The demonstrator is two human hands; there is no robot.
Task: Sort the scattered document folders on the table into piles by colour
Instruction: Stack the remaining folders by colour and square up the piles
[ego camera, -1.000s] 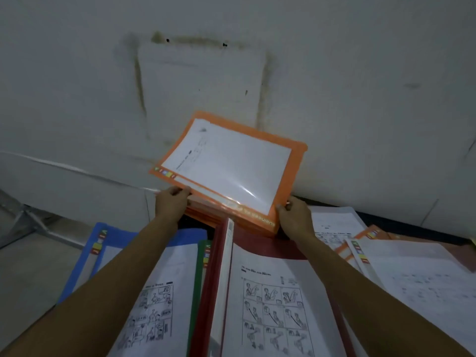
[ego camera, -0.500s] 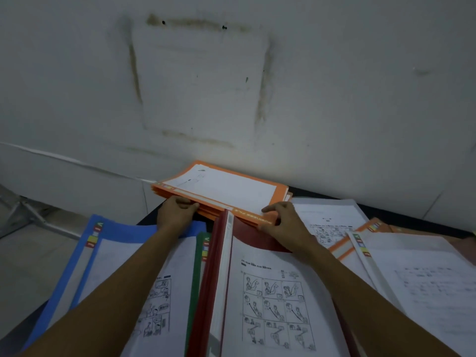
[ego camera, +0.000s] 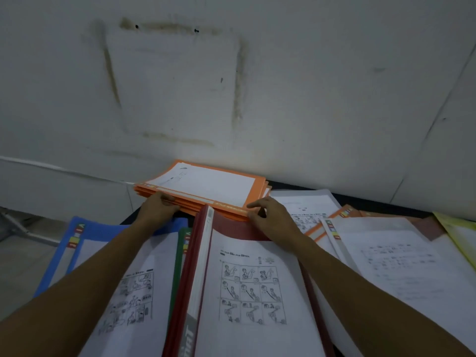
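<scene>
Between the two hands, against the foot of the wall [ego camera: 309,99]: orange folder pile [ego camera: 206,188], lying flat on the table [ego camera: 373,202]. Long axis runs side to side, slightly skewed, with the left end farther off and the right end nearer. Labelled spine edge faces the person; white sheet on top faces up.

Left hand [ego camera: 157,210]: knuckles up, fingers curled over the near left edge of the pile, gripping it.

Right hand [ego camera: 270,219]: fingers loosely extended, tips touching the pile's near right corner, index finger lying along the top edge. No clamp seen.

Just nearer than the hands: red folder [ego camera: 192,274], spine upright, open page of drawings between the forearms. Under the left forearm: green folder [ego camera: 177,269], then blue folder [ego camera: 74,243] farther left. Right of the right hand: loose white sheets and orange-edged folders; yellow folder [ego camera: 458,230] at the far right.

Change: a second ago the top orange folder stood tilted, far edge raised, face toward the camera, both hands at its near corners. Half a second ago it was almost down. Now flat on its pile.
</scene>
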